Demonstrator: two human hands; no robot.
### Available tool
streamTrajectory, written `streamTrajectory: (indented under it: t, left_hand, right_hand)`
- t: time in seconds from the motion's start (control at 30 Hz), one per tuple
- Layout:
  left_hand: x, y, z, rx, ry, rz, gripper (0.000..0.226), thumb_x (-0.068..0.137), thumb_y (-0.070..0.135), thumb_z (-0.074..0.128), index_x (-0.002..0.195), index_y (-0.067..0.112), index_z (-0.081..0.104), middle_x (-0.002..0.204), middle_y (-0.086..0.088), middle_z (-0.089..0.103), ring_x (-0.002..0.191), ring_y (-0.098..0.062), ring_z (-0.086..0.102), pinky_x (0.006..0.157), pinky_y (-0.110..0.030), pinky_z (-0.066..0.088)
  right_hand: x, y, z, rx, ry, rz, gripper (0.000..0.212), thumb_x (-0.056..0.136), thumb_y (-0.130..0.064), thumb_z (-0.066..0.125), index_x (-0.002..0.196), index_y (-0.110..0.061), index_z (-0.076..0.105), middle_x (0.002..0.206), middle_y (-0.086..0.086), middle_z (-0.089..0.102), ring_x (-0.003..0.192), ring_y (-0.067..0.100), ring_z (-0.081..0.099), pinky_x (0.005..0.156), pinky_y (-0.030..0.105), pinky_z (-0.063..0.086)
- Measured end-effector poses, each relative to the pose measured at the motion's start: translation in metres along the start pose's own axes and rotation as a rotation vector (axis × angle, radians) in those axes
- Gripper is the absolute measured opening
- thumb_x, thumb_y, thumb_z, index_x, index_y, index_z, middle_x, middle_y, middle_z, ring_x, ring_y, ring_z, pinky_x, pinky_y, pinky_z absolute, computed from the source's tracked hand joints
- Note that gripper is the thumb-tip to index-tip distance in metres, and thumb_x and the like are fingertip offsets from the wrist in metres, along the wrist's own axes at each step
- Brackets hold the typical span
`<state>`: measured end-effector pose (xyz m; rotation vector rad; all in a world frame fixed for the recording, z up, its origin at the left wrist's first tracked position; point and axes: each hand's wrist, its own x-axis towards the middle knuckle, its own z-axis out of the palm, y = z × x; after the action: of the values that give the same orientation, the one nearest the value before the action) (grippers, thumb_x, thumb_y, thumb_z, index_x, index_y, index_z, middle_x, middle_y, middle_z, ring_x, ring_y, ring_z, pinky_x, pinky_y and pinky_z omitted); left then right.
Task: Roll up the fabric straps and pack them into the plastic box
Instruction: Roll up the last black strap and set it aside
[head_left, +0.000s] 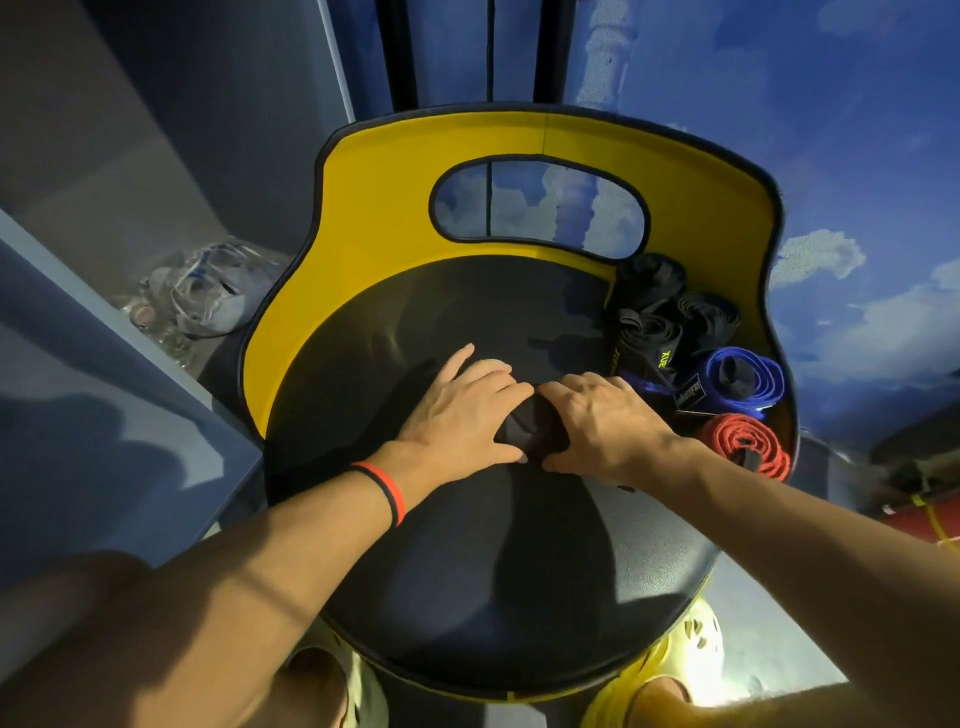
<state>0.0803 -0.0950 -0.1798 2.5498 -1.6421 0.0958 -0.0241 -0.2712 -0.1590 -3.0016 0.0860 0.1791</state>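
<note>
Together 2 hands (462, 410) (608, 421) grip 1 black strap (530, 428); 1 red roll (748, 447) near.

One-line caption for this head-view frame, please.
Left hand and right hand hold a black strap on the chair seat; black rolls, blue roll and red roll alongside.
</note>
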Motion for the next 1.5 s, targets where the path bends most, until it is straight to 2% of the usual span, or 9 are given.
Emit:
streamTrajectory:
  t: [0.2,0.37,0.6,0.73,0.87,1.0,1.2,1.4,1.5]
  left_hand:
    - [-0.004,-0.001,0.004,-0.239,0.022,-0.117,0.082,0.077,0.059,0.079,0.144,0.017,0.056,0.144,-0.002,0.057,0.145,-0.015,0.037,0.128,-0.042,0.01]
    - [-0.01,0.003,0.0,-0.692,0.051,-0.389,0.082,0.067,0.046,0.092,0.136,0.026,0.053,0.145,0.005,0.051,0.137,-0.015,0.044,0.111,-0.034,0.038]
    - [-0.018,0.003,0.013,-0.804,-0.037,-0.511,0.098,0.068,0.05,0.09,0.152,0.028,0.044,0.154,0.009,0.046,0.145,-0.014,0.039,0.12,-0.043,0.035]
    - [-0.022,0.0,0.016,-0.956,-0.02,-0.574,0.076,0.069,0.047,0.089,0.135,0.037,0.053,0.135,0.017,0.06,0.13,-0.004,0.052,0.113,-0.037,0.042]
    - [-0.024,0.004,0.014,-0.978,-0.012,-0.555,0.066,0.074,0.04,0.089,0.13,0.038,0.052,0.133,0.018,0.06,0.129,-0.005,0.052,0.11,-0.033,0.042]
    - [-0.028,0.008,0.016,-0.923,0.042,-0.572,0.077,0.067,0.051,0.089,0.133,0.042,0.049,0.132,0.016,0.06,0.128,-0.008,0.054,0.109,-0.04,0.048]
    - [-0.034,0.013,0.022,-0.871,0.066,-0.6,0.091,0.057,0.057,0.091,0.138,0.041,0.05,0.132,0.01,0.059,0.128,-0.014,0.054,0.107,-0.045,0.05]
    - [-0.035,0.03,0.025,-0.706,0.205,-0.549,0.087,0.063,0.046,0.095,0.136,0.018,0.058,0.129,-0.001,0.066,0.127,-0.023,0.055,0.109,-0.051,0.044]
    - [-0.035,0.032,0.029,-0.676,0.273,-0.542,0.082,0.063,0.047,0.093,0.132,0.016,0.061,0.124,-0.001,0.069,0.122,-0.024,0.059,0.109,-0.055,0.044]
  right_hand:
    - [-0.004,-0.004,-0.002,0.21,0.028,0.021,0.056,0.079,-0.042,0.076,0.119,-0.022,0.043,0.104,0.0,0.059,0.099,0.025,0.059,0.085,0.044,0.05]
    - [-0.004,0.004,-0.028,0.41,0.109,-0.041,0.06,0.071,-0.03,0.083,0.121,-0.022,0.052,0.107,-0.002,0.056,0.1,0.016,0.054,0.087,0.038,0.049]
    - [-0.009,0.005,-0.03,0.459,0.06,-0.02,0.07,0.077,-0.034,0.086,0.138,-0.024,0.055,0.116,-0.004,0.059,0.1,0.013,0.06,0.092,0.034,0.052]
    - [-0.01,0.002,-0.03,0.383,0.167,0.112,0.066,0.08,-0.049,0.08,0.135,-0.023,0.053,0.105,-0.007,0.061,0.1,0.015,0.061,0.086,0.037,0.052]
    - [-0.009,-0.007,-0.022,0.574,0.111,0.202,0.04,0.084,-0.035,0.079,0.119,-0.021,0.067,0.099,-0.009,0.07,0.093,0.008,0.067,0.087,0.031,0.056]
    - [-0.013,-0.015,-0.016,0.691,0.179,0.226,0.039,0.084,-0.018,0.079,0.121,-0.022,0.068,0.099,-0.01,0.074,0.092,0.0,0.069,0.091,0.029,0.057]
    - [-0.017,-0.025,-0.023,0.47,0.161,0.095,0.054,0.084,-0.026,0.073,0.136,-0.035,0.059,0.107,-0.011,0.076,0.102,0.01,0.07,0.093,0.038,0.055]
    - [-0.021,-0.033,-0.028,0.394,0.086,0.165,0.071,0.07,-0.084,0.046,0.128,-0.046,0.06,0.109,-0.014,0.073,0.104,0.013,0.067,0.092,0.04,0.053]
    - [-0.019,-0.043,-0.017,0.333,0.178,0.212,0.058,0.079,-0.076,0.058,0.129,-0.045,0.059,0.116,-0.011,0.07,0.112,0.015,0.063,0.101,0.046,0.046]
